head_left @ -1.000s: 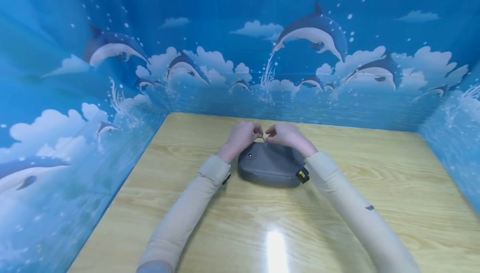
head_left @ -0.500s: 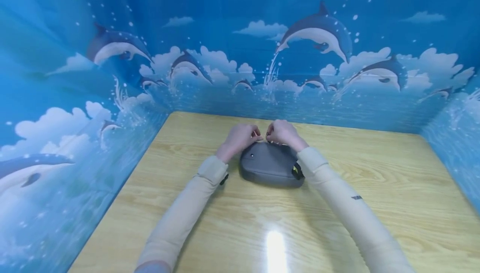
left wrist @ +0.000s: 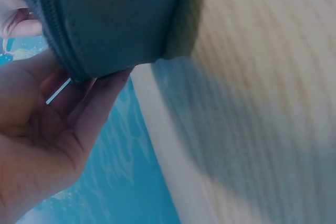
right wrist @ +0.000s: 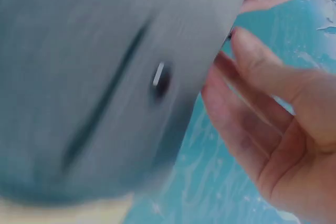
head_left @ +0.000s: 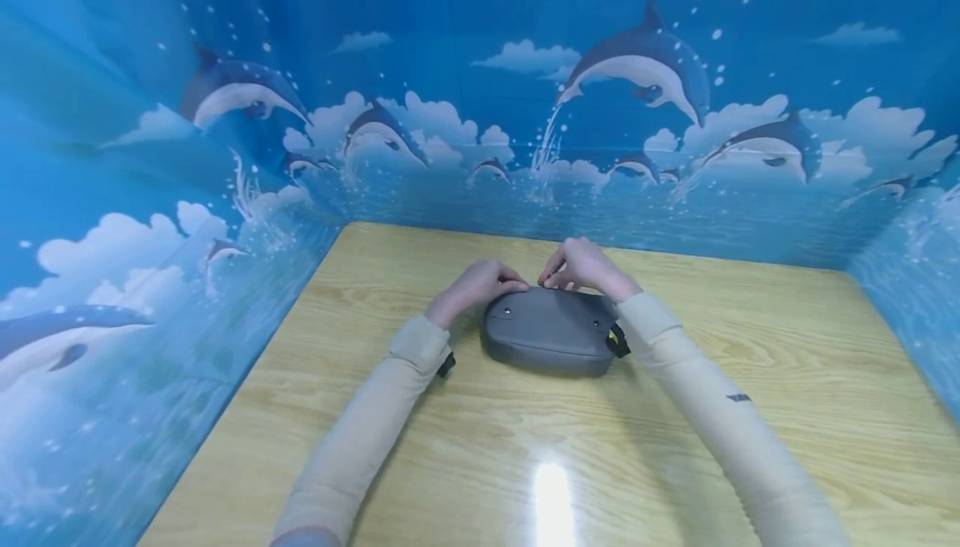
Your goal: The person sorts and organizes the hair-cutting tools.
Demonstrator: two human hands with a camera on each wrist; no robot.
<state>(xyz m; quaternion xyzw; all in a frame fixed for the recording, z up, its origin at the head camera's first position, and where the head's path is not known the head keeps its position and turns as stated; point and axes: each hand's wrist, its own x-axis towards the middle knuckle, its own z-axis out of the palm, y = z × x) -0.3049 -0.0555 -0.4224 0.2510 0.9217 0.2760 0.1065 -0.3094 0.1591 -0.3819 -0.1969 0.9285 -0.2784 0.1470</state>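
Observation:
A grey zippered bag (head_left: 551, 326) with small metal studs stands on the wooden table, its top edge turned to the far side. My left hand (head_left: 480, 282) grips the left part of that edge; in the left wrist view its fingers (left wrist: 97, 100) lie against the bag beside the zipper (left wrist: 52, 24). My right hand (head_left: 585, 266) is at the same edge a little further right. Its thumb and fingers pinch a small dark piece, seemingly the zipper pull (right wrist: 229, 36), mostly covered by the thumb. The zipper itself is hidden from the head view.
A black strap end with a yellow patch (head_left: 617, 341) hangs at the bag's right side. The wooden table (head_left: 420, 464) extends around it. Blue dolphin-print curtains (head_left: 450, 97) border the table at the back and sides.
My right hand has shifted slightly right along the bag's top edge, away from the left hand. The left hand has lowered onto the edge. The bag has turned a little.

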